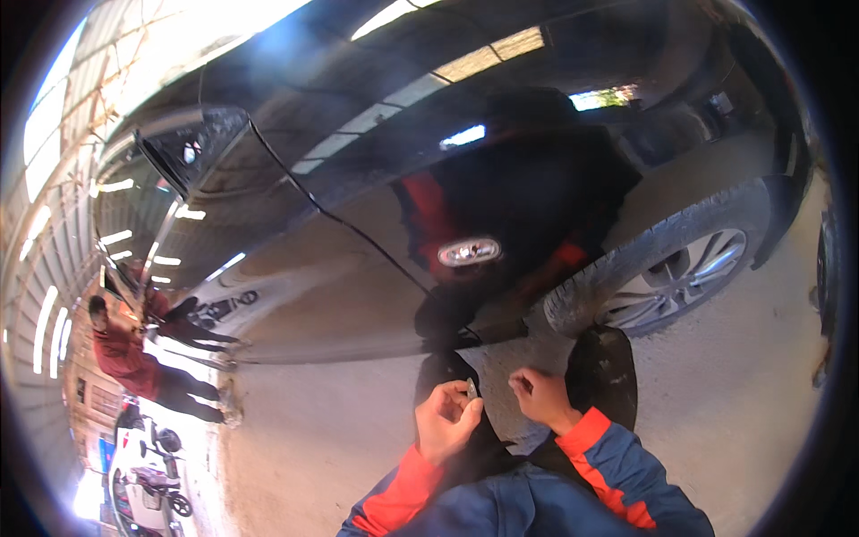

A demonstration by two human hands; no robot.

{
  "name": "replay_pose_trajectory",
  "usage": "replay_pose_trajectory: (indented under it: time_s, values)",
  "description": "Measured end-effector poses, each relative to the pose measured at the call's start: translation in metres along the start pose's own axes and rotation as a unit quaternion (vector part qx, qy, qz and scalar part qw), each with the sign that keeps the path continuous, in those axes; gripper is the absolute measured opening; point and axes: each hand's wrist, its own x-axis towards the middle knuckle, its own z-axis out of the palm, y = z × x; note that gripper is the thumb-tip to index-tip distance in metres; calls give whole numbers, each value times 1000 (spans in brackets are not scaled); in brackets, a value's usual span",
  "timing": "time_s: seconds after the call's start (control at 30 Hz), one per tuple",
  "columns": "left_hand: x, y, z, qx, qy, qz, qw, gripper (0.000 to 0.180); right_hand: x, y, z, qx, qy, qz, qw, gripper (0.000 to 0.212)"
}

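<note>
Just in front of my body, my left hand is closed, pinching a small flat metallic piece between thumb and fingertips. The piece is too small for me to tell its kind. My right hand is beside it, a short gap away, with fingers curled together; whatever it may hold is hidden. Both hands are over my dark trousers, low by the side of a glossy black car. An oval clear side marker light sits in the front fender, beyond my hands.
The front wheel, with a dusty tyre, stands to the right. A door seam and side mirror are on the left. Farther left stands a person in a red top, near a white vehicle. Dusty concrete floor lies around me.
</note>
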Motion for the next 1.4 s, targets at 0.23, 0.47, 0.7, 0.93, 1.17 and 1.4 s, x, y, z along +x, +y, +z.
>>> replay_pose_trajectory:
  time_s: [0.23, 0.47, 0.7, 0.93, 1.17, 1.4]
  values:
    - [0, -90, 0, -137, -40, -200, 969, 36, 61, -143, -49, -97, 164, -203, 960, 16]
    - [2, -129, -10, -219, -89, -309, 921, 38, 115, -246, -44, -327, 314, -292, 842, 43]
    - [5, -128, -25, -244, -139, -309, 909, 37, 122, -252, -21, -428, 344, -257, 795, 43]
    - [4, -136, -23, -248, -184, -316, 897, 40, 130, -253, -38, -519, 271, -312, 749, 40]
    - [1, -139, -20, -284, -182, -331, 881, 39, 138, -256, -37, -542, 252, -330, 731, 37]
    - [3, -139, -22, -290, -193, -331, 877, 37, 146, -253, -44, -558, 222, -376, 706, 32]
